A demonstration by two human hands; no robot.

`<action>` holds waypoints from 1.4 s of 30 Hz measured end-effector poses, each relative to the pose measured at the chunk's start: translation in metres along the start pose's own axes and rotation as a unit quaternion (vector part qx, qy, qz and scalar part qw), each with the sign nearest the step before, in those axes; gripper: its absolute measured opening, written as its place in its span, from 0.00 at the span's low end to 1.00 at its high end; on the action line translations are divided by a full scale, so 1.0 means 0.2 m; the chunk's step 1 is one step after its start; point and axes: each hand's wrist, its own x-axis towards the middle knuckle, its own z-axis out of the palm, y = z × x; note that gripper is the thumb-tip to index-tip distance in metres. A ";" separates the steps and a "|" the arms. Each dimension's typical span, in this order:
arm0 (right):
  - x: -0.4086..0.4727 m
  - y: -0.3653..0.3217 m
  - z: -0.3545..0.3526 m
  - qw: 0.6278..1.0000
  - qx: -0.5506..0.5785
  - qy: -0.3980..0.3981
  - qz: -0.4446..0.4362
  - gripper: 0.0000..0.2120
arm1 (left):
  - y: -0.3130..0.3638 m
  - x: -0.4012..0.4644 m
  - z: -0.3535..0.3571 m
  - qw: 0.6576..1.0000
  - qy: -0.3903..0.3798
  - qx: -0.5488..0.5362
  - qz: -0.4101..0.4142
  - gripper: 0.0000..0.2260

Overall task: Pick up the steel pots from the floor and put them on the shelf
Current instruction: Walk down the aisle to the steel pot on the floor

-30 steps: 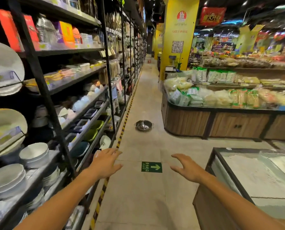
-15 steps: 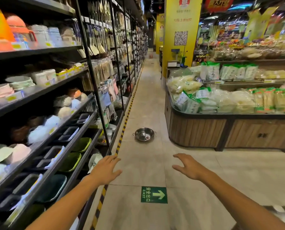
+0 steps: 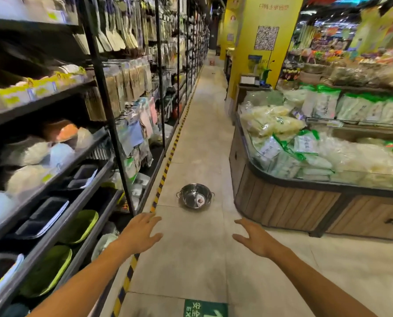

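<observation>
A steel pot (image 3: 195, 196) was seen upright on the floor (image 3: 197, 252), near the shelf (image 3: 60, 170) base and a wooden counter (image 3: 282, 202). The left hand (image 3: 140, 232) and right hand (image 3: 255, 239) were held out short of it, fingers spread, nothing grasped.

exit sign (image 3: 204, 308): cut off at bottom edge | shelf (image 3: 53, 170) goods: blurred | pot (image 3: 195, 196) label: too small to read | far aisle: indistinct
</observation>
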 end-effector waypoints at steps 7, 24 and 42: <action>0.78 0.05 -0.18 0.999 0.034 -0.006 0.032 0.57 | -0.33 0.84 -0.06 0.998 -0.065 -0.023 -0.006 0.30; 2.96 0.58 -0.32 0.981 0.072 -0.123 0.134 0.54 | -0.89 2.82 0.07 0.984 -0.152 -0.060 -0.071 0.30; 4.67 1.41 0.27 0.946 0.068 -0.185 0.256 0.31 | -1.39 4.55 1.24 0.956 -0.231 -0.134 -0.122 0.40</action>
